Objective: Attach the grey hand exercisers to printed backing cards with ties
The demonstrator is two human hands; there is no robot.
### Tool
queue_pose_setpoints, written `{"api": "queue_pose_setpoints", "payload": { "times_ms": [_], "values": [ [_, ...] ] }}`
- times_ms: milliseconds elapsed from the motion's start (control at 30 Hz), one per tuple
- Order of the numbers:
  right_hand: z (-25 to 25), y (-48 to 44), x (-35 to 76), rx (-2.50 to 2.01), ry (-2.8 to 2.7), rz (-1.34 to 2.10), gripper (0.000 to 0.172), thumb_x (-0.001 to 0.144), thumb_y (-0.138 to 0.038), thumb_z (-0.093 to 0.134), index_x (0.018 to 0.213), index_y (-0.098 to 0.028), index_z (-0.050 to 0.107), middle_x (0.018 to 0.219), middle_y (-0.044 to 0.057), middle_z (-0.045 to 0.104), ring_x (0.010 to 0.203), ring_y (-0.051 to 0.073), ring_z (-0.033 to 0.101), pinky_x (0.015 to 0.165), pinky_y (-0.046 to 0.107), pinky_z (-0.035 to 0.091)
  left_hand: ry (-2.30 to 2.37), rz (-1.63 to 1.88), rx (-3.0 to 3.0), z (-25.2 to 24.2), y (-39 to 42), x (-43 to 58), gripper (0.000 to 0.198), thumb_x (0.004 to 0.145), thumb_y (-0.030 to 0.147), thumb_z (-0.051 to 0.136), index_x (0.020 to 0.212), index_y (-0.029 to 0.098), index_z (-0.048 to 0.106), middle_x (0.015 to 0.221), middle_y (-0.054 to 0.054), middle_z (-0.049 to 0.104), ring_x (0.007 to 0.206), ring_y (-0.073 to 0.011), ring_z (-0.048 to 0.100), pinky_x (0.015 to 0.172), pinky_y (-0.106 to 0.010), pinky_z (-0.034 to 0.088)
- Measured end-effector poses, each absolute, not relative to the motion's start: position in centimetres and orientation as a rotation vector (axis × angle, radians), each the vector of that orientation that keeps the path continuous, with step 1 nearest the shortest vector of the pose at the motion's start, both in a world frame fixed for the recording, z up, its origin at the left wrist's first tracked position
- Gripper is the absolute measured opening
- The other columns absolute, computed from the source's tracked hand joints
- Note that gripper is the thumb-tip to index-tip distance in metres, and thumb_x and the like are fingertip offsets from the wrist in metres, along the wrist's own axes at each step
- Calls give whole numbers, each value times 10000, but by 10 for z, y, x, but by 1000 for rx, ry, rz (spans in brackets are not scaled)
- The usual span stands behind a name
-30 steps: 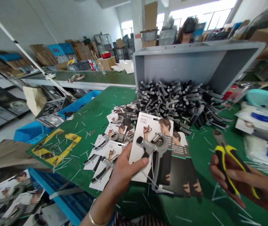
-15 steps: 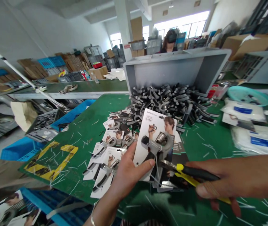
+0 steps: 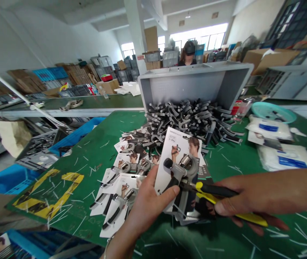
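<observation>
My left hand [image 3: 153, 201] grips a printed card with a hand gripper exerciser [image 3: 188, 163] mounted on it, thumb across the lower front. The card is tilted up above the green table. In my right hand [image 3: 250, 198] are yellow-and-black cutting pliers [image 3: 218, 190], their jaws against the exerciser near a white zip tie; whether the jaws are open I cannot tell. More carded hand grippers [image 3: 118, 208] lie overlapping to the left of my left hand. Beneath the held card, further cards lie partly hidden.
A pile of loose hand grippers [image 3: 180, 118] spills from a tipped grey crate [image 3: 186, 86]. White plastic packs [image 3: 283, 156] and a turquoise basin [image 3: 273, 109] sit at right. Cut tie scraps and yellow-black tape [image 3: 48, 194] mark the table [image 3: 88, 154]. A person [image 3: 188, 54] is behind the crate.
The camera view has shifted slightly. The plier jaws have moved further in against the exerciser, and the right hand's grip appears tighter. The left hand keeps hold of the card.
</observation>
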State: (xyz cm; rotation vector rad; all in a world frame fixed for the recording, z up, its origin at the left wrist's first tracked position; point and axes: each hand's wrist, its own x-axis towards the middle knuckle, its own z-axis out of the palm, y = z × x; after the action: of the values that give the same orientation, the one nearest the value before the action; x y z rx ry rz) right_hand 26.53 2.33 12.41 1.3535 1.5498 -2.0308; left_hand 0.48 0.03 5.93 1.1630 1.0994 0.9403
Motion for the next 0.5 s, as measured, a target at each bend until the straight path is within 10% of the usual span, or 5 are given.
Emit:
{"api": "queue_pose_setpoints", "payload": {
  "times_ms": [133, 500],
  "values": [
    [103, 21, 268, 1434, 1552, -2048, 438, 852, -545, 664, 1073, -178, 573, 732, -11, 566, 513, 47, 478, 321, 62, 336, 1106, 966, 1073, 53, 4, 4, 688, 746, 341, 799, 1349, 209, 495, 1136, -93, 732, 981, -261, 701, 815, -334, 550],
    [120, 25, 272, 1328, 1446, -2240, 474, 853, -446, 700, 1213, -171, 560, 973, 96, 638, 871, 214, 671, 526, 211, 605, 1046, 941, 968, 54, 6, 10, 606, 728, 310, 811, 1279, 219, 576, 1071, -69, 750, 822, -205, 710, 745, -296, 549]
  ]
}}
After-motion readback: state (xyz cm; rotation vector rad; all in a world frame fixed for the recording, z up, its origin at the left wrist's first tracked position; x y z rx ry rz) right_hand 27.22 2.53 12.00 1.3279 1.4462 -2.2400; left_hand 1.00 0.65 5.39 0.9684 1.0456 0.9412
